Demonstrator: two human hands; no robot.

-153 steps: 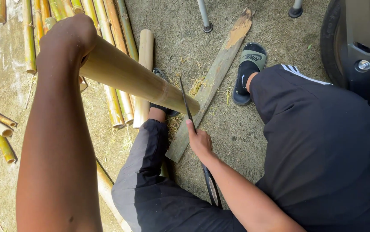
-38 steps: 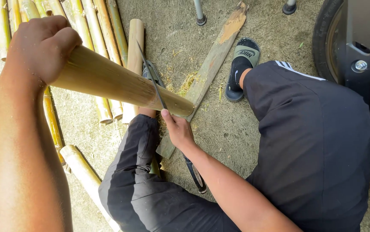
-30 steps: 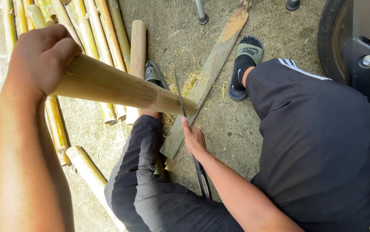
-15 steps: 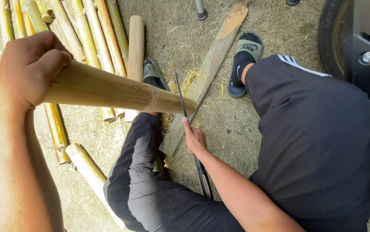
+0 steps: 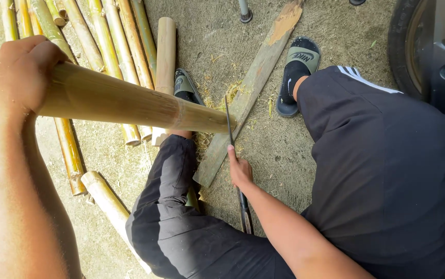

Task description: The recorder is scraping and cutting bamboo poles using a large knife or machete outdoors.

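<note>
Left hand: my left hand (image 5: 21,72) was clenched round the near end of a thick bamboo pole (image 5: 129,102) at the upper left of the frame.
Bamboo pole: I saw it run rightward and slightly down to the middle of the frame, held off the ground, its far end meeting the knife blade.
Right hand: my right hand (image 5: 240,170) was closed on the handle of a long knife (image 5: 231,134), just below centre.
Knife: I saw the dark blade point up the frame, its edge against the pole's cut end; the handle stuck out below the hand.
Plank: a worn wooden plank (image 5: 256,82) lay slanted on the ground from the top middle down to beside my left knee, passing under the pole's end.
Legs: black trousers filled the lower middle and right; I noted dark slide sandals (image 5: 297,75) on both feet near the plank.
Ground: more bamboo lengths (image 5: 106,46) lay side by side at the upper left.
Right edge: a dark vehicle wheel (image 5: 413,46) sat at the upper right.
</note>
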